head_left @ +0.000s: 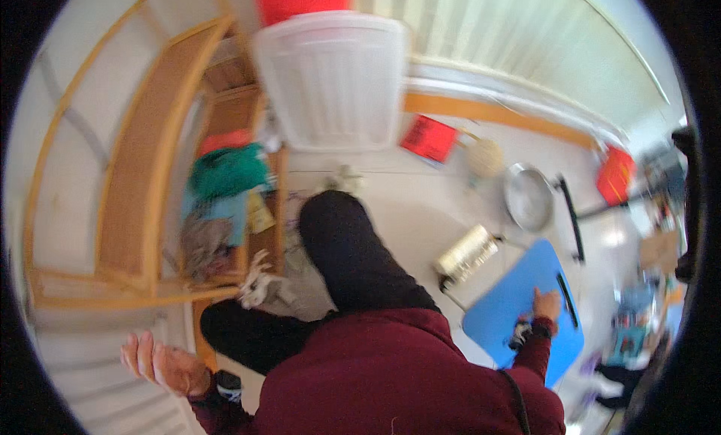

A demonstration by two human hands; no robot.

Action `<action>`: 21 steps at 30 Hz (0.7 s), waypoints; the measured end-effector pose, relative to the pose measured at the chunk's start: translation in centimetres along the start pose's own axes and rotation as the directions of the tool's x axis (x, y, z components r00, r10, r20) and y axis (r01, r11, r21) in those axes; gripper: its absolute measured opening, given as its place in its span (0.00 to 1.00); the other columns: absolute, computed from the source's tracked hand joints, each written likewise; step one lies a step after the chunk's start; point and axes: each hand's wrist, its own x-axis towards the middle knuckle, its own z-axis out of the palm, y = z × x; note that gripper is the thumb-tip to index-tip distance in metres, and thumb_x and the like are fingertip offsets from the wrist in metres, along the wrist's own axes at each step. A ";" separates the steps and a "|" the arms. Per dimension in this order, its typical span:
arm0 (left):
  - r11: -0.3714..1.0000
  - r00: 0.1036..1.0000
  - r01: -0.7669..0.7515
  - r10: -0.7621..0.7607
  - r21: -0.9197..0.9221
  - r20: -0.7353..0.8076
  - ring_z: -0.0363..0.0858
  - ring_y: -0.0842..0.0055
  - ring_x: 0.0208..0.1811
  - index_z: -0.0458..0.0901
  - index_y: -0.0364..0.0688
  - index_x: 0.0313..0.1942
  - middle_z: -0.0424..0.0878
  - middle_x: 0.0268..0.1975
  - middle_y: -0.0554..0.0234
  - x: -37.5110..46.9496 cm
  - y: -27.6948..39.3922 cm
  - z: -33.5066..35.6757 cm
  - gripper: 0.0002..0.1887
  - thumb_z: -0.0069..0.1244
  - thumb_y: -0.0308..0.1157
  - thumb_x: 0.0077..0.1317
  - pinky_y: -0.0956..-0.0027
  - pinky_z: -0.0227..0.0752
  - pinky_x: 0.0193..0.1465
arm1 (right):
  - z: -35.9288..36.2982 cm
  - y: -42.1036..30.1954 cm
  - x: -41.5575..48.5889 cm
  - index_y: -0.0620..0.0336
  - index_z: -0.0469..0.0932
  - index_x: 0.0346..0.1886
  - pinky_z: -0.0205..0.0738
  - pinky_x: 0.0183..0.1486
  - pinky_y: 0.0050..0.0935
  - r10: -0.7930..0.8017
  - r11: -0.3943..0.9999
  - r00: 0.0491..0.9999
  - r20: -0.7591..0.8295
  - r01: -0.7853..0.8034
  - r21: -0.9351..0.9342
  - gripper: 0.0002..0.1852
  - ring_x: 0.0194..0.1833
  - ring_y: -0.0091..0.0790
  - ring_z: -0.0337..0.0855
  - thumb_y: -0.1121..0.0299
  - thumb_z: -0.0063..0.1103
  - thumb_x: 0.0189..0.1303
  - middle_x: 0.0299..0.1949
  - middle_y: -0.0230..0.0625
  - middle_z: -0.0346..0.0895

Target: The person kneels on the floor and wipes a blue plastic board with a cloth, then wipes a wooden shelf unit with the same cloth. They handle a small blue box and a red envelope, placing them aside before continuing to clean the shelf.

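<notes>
My left hand (166, 363) is held out at the lower left with its fingers apart and slightly bent, and nothing shows in it. Close to it is the lower edge of an open wooden cabinet (217, 297). My right hand (546, 305) is over a blue panel (507, 305) with a black slot-like handle (567, 301). Blur hides whether its fingers grip anything. A dark and white device (521, 333) sits by my right wrist. Another dark device (228, 385) is beside the left wrist. Beyond the panel lies a shiny gold roll-shaped object (467, 255).
The cabinet holds a green cloth (230, 170) and brownish fabric (205, 241); a whitish crumpled item (262, 286) lies at its edge. Ahead stands a translucent plastic bin (338, 86). Rightward are a red packet (430, 138), a round metal basin (528, 197) and a black metal frame (572, 218).
</notes>
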 end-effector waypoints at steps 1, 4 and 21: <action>0.995 0.999 -0.017 0.022 0.100 -0.045 0.79 0.47 0.54 0.78 0.32 0.45 0.82 0.48 0.45 -0.2 -0.7 -0.5 0.10 0.42 0.28 0.73 0.41 0.68 0.60 | -1.5 -1.8 0.6 0.68 0.67 0.65 0.73 0.58 0.45 -0.092 0.991 0.984 -0.153 0.105 0.081 0.41 0.61 0.53 0.73 0.41 0.57 0.61 0.62 0.56 0.70; 0.966 0.994 0.070 -0.046 0.247 -0.100 0.74 0.47 0.60 0.79 0.36 0.43 0.80 0.53 0.45 -0.6 -2.1 -0.8 0.08 0.43 0.28 0.72 0.39 0.66 0.62 | -5.5 -12.3 3.0 0.69 0.67 0.65 0.68 0.63 0.47 -0.400 0.845 0.856 -0.327 0.483 0.232 0.36 0.62 0.58 0.71 0.48 0.58 0.64 0.64 0.57 0.68; 0.878 0.877 0.479 -0.478 0.003 0.048 0.64 0.50 0.67 0.33 0.32 0.69 0.69 0.63 0.41 -1.4 -2.5 8.5 0.45 0.45 0.31 0.58 0.40 0.34 0.76 | -26.5 -71.8 -31.9 0.59 0.75 0.59 0.73 0.58 0.44 -0.712 -0.610 -0.414 -0.567 0.765 0.207 0.22 0.54 0.53 0.77 0.66 0.60 0.60 0.51 0.51 0.78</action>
